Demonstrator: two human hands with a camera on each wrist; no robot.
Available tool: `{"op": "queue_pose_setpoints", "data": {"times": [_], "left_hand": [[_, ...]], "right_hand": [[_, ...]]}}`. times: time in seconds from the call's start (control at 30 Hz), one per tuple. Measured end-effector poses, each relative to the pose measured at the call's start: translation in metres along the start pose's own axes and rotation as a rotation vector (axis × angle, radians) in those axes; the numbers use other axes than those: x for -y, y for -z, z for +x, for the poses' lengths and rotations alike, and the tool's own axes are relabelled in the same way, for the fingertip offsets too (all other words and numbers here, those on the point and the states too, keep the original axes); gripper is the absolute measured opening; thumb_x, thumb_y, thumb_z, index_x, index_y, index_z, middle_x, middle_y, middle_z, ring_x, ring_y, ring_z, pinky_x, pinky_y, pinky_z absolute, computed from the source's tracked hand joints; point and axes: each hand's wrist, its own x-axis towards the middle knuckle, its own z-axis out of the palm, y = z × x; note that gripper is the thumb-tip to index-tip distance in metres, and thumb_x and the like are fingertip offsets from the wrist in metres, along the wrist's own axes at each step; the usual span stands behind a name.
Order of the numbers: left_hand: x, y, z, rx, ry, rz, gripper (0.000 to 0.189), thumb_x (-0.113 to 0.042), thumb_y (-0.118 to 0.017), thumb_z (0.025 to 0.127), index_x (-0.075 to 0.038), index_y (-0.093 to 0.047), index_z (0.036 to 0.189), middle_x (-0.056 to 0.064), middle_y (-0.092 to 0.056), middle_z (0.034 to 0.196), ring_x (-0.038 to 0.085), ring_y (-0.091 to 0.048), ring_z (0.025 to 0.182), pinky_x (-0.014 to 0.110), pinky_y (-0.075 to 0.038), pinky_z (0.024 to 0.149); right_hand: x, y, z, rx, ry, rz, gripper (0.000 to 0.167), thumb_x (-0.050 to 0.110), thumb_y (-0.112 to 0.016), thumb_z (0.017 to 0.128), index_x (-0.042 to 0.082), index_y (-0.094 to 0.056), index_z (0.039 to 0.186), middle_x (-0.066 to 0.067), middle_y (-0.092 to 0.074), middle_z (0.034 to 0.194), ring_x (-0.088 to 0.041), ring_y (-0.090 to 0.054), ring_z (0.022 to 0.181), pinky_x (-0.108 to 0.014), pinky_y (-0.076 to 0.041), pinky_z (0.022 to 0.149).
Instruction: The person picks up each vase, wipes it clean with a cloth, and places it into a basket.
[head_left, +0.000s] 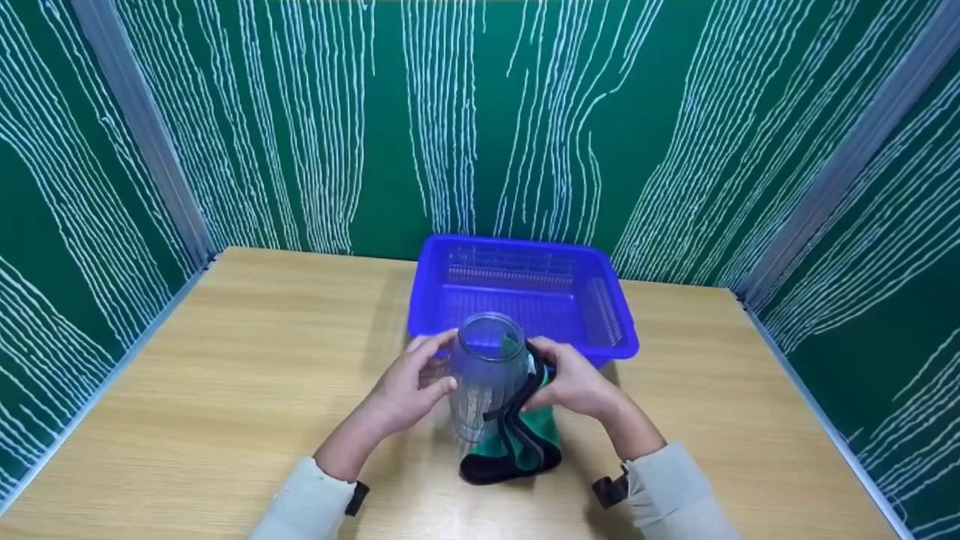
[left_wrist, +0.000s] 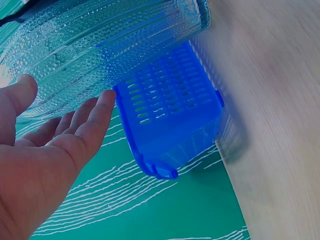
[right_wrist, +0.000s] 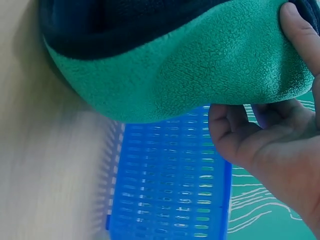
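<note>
A clear, ribbed glass vase [head_left: 480, 397] with a bumpy surface and a round open mouth is between the two hands. At its left side is my left hand [head_left: 409, 382], with fairly straight fingers [left_wrist: 100, 107] at the glass and the thumb apart from them. My right hand [head_left: 577, 379] holds a green fleecy cloth [head_left: 547, 427] with black edging against the vase's right side. The cloth hangs in folds down to the table and hides part of the glass. In the right wrist view, the thumb is over the cloth [right_wrist: 215, 65] and the other fingertips are partly behind it.
A blue plastic basket [head_left: 626, 337] with slotted walls stands just behind the vase on the wooden table [head_left: 247, 375]. Green panels [head_left: 382, 150] with white wavy lines enclose the back and sides. A dark wrist strap is on each forearm.
</note>
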Motion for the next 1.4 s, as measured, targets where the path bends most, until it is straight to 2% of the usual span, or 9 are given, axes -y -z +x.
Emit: {"op": "queue_pose_setpoints", "data": {"times": [0.2,0.47,0.63,0.77,0.93,1.17,1.4], "left_hand": [[-0.002,0.0,-0.001,-0.004,-0.002,0.014,0.058,-0.011,-0.061,0.094,-0.017,-0.038,0.147,0.012,-0.047,0.133,0.035,-0.053,0.123,0.043,-0.049,0.102],[-0.003,0.001,0.0,-0.01,0.01,0.026,0.059,-0.01,-0.061,0.093,-0.016,-0.038,0.147,0.012,-0.047,0.132,0.034,-0.052,0.124,0.042,-0.049,0.102],[-0.003,0.001,0.0,-0.006,0.019,0.014,0.059,-0.008,-0.06,0.093,-0.016,-0.037,0.147,0.011,-0.046,0.134,0.034,-0.052,0.124,0.042,-0.048,0.102],[-0.004,0.0,-0.001,-0.005,-0.001,0.015,0.059,-0.008,-0.06,0.093,-0.013,-0.037,0.147,0.013,-0.046,0.135,0.035,-0.053,0.122,0.042,-0.05,0.101],[-0.002,0.0,-0.001,-0.008,-0.006,0.017,0.058,-0.009,-0.061,0.093,-0.014,-0.038,0.146,0.013,-0.046,0.133,0.036,-0.053,0.121,0.042,-0.05,0.1],[-0.002,0.0,0.0,-0.012,-0.004,0.004,0.059,-0.009,-0.062,0.092,-0.015,-0.039,0.146,0.013,-0.047,0.132,0.035,-0.053,0.121,0.041,-0.05,0.1],[-0.002,0.001,0.0,-0.016,-0.016,-0.007,0.06,-0.009,-0.064,0.09,-0.015,-0.04,0.145,0.013,-0.049,0.131,0.035,-0.055,0.119,0.039,-0.052,0.097]], "right_hand": [[-0.011,-0.009,-0.002,0.016,-0.025,0.015,0.069,0.009,-0.09,0.057,0.019,-0.063,0.12,0.003,-0.066,0.115,-0.016,-0.055,0.112,-0.025,-0.041,0.104],[-0.016,-0.019,0.001,0.037,-0.048,-0.042,0.06,0.003,-0.088,0.059,0.009,-0.064,0.114,-0.004,-0.068,0.113,-0.019,-0.057,0.109,-0.039,-0.042,0.103],[-0.019,-0.021,0.004,0.047,-0.031,-0.1,0.055,0.008,-0.09,0.057,0.012,-0.067,0.106,0.001,-0.07,0.104,-0.011,-0.059,0.098,-0.029,-0.048,0.094],[-0.022,-0.022,0.004,0.053,-0.029,-0.131,0.05,0.014,-0.092,0.054,0.017,-0.068,0.098,0.006,-0.071,0.097,-0.007,-0.06,0.091,-0.023,-0.049,0.088],[-0.026,-0.024,0.004,0.065,-0.054,-0.138,0.05,0.016,-0.092,0.055,0.017,-0.07,0.099,0.006,-0.072,0.097,-0.007,-0.062,0.093,-0.026,-0.049,0.092],[-0.028,-0.029,0.002,0.064,-0.099,-0.159,0.053,0.021,-0.091,0.057,0.015,-0.068,0.105,0.003,-0.072,0.1,-0.012,-0.062,0.097,-0.04,-0.048,0.096],[-0.029,-0.032,-0.008,0.062,-0.109,-0.234,0.051,0.025,-0.088,0.063,0.012,-0.064,0.106,-0.001,-0.068,0.102,-0.018,-0.059,0.097,-0.042,-0.049,0.09]]}}
